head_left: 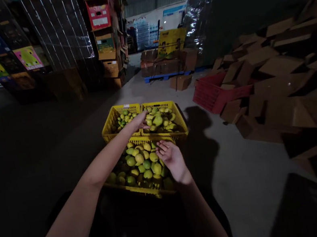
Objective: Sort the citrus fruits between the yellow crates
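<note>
My left hand [141, 120] reaches to the left side of the back right yellow crate [181, 122]. Its fingers and thumb are apart beside the yellow-green lemons [157, 120] there; whether it touches one is unclear. Palm partly turned up, my right hand [171, 159] is open over the right side of the front yellow crate [146, 191], its fingers stretched and holding nothing. Green and yellow lemons [139, 158] fill that front crate. Smaller, greener fruit [124, 119] lies in the back left yellow crate [107, 129], partly behind my left forearm.
Flattened and open cardboard boxes [282, 88] are heaped on the right, with a red crate [211, 95] at their edge. Behind the crates, a blue pallet [163, 77] carries cartons and a yellow box [171, 42]. Stacked cartons [105, 46] stand farther left.
</note>
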{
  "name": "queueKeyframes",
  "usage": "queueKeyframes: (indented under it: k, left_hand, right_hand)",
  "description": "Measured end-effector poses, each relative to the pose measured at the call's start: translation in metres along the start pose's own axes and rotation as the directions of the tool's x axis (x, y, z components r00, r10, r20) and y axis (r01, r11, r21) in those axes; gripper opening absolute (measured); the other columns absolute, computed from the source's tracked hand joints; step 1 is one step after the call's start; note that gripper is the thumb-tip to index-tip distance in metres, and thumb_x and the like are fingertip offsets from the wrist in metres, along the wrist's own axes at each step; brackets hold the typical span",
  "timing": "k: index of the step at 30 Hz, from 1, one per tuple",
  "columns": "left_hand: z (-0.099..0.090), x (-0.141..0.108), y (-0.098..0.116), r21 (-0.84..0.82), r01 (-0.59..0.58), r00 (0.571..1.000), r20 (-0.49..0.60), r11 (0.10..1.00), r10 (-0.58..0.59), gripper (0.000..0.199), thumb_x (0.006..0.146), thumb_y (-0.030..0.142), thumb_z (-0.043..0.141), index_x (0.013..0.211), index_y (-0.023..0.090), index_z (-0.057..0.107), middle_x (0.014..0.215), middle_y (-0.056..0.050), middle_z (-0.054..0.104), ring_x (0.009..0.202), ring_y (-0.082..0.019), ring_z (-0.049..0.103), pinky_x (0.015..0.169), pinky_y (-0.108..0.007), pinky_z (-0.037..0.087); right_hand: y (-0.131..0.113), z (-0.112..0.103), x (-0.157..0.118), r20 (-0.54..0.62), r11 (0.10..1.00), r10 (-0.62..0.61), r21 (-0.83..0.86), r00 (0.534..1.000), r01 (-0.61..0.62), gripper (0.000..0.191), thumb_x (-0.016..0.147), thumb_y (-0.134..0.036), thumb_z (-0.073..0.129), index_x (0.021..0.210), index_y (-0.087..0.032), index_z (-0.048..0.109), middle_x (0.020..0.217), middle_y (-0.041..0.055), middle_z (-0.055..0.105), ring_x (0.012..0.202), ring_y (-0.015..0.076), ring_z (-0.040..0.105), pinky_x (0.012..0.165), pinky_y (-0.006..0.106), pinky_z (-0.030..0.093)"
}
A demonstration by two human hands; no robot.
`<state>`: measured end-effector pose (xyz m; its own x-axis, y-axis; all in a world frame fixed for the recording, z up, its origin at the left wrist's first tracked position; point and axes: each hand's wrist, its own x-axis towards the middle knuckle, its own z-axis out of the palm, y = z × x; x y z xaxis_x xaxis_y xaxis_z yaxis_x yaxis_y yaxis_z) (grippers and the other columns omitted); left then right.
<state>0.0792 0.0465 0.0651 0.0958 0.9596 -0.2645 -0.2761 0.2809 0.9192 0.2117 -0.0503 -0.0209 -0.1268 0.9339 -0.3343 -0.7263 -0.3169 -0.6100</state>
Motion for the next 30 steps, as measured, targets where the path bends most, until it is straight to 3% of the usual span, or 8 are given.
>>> queueKeyframes:
  k: [2,5,7,9,14,18,22,30]
  left_hand:
    - [-0.005,-0.004,0.009,0.076,0.023,1.000,-0.017,0.997,-0.022,0.021,0.085,0.027,0.053,0.094,0.010,0.061,0.097,-0.011,0.067,0.091,-0.023,0.063,0.078,-0.032,0.052]
    - [-0.041,-0.041,-0.013,0.390,0.061,0.992,0.076,0.919,-0.099,0.023,0.084,0.029,0.054,0.090,0.011,0.066,0.091,-0.009,0.069,0.080,-0.021,0.065,0.078,-0.033,0.050]
    - [-0.076,-0.078,-0.047,0.557,0.105,0.979,0.088,0.824,-0.184,0.021,0.080,0.031,0.059,0.086,0.013,0.069,0.087,-0.007,0.071,0.076,-0.020,0.065,0.078,-0.033,0.049]
    - [-0.111,-0.117,-0.088,0.626,0.174,0.980,-0.031,0.760,-0.199,0.016,0.076,0.031,0.063,0.076,0.016,0.070,0.078,-0.007,0.070,0.078,-0.023,0.065,0.080,-0.035,0.049]
    - [-0.164,-0.189,-0.176,0.618,0.266,0.959,-0.248,0.740,-0.137,0.025,0.067,0.034,0.070,0.054,0.021,0.053,0.085,-0.010,0.068,0.114,-0.029,0.056,0.096,-0.034,0.040]
    - [-0.175,-0.208,-0.208,0.623,0.323,0.940,-0.296,0.712,-0.167,0.030,0.060,0.035,0.075,0.051,0.022,0.049,0.083,-0.010,0.069,0.114,-0.032,0.055,0.096,-0.035,0.039]
    - [-0.177,-0.213,-0.211,0.664,0.324,0.945,-0.266,0.674,-0.192,0.021,0.063,0.032,0.073,0.055,0.022,0.056,0.084,-0.007,0.071,0.110,-0.030,0.058,0.095,-0.032,0.039]
    - [-0.141,-0.232,-0.212,0.731,0.259,0.966,-0.199,0.632,-0.166,0.013,0.073,0.033,0.066,0.077,0.021,0.067,0.109,-0.010,0.069,0.116,-0.033,0.053,0.101,-0.036,0.033]
  right_hand:
    - [-0.004,-0.003,0.000,-0.016,1.000,-0.011,0.004,1.000,0.011,0.011,0.074,-0.014,0.049,0.071,-0.022,0.057,0.072,0.0002,0.064,0.065,0.0122,0.059,0.063,0.023,0.053]
    - [-0.010,-0.008,0.001,-0.053,0.998,-0.044,-0.044,0.998,0.041,0.013,0.073,-0.014,0.048,0.069,-0.024,0.056,0.073,0.0004,0.064,0.069,0.0150,0.059,0.068,0.026,0.054]
    - [-0.012,-0.011,0.001,-0.083,0.994,-0.055,-0.099,0.995,0.047,0.014,0.073,-0.014,0.048,0.068,-0.026,0.055,0.072,0.0002,0.064,0.072,0.0160,0.060,0.073,0.028,0.054]
    - [-0.012,-0.013,0.002,-0.103,0.988,-0.064,-0.150,0.993,0.049,0.015,0.074,-0.014,0.047,0.068,-0.026,0.054,0.072,-0.0004,0.065,0.075,0.0157,0.060,0.076,0.028,0.054]
    - [0.003,-0.014,0.001,-0.119,0.953,-0.090,-0.300,0.989,0.051,0.011,0.077,-0.016,0.047,0.072,-0.022,0.055,0.069,-0.0006,0.065,0.069,0.0132,0.059,0.070,0.025,0.052]
    - [0.032,-0.022,-0.011,-0.082,0.887,-0.111,-0.458,0.991,0.061,0.008,0.073,-0.017,0.053,0.072,-0.020,0.060,0.066,-0.0006,0.067,0.060,0.0128,0.060,0.057,0.023,0.049]
    - [0.075,-0.040,-0.033,-0.108,0.845,-0.068,-0.534,0.992,0.000,0.006,0.068,-0.015,0.058,0.068,-0.018,0.063,0.061,-0.0002,0.067,0.051,0.0117,0.059,0.050,0.022,0.046]
    - [0.144,-0.084,-0.090,-0.240,0.876,-0.017,-0.471,0.971,-0.101,0.004,0.064,-0.018,0.063,0.067,-0.017,0.063,0.060,0.0015,0.068,0.048,0.0133,0.059,0.048,0.024,0.047]
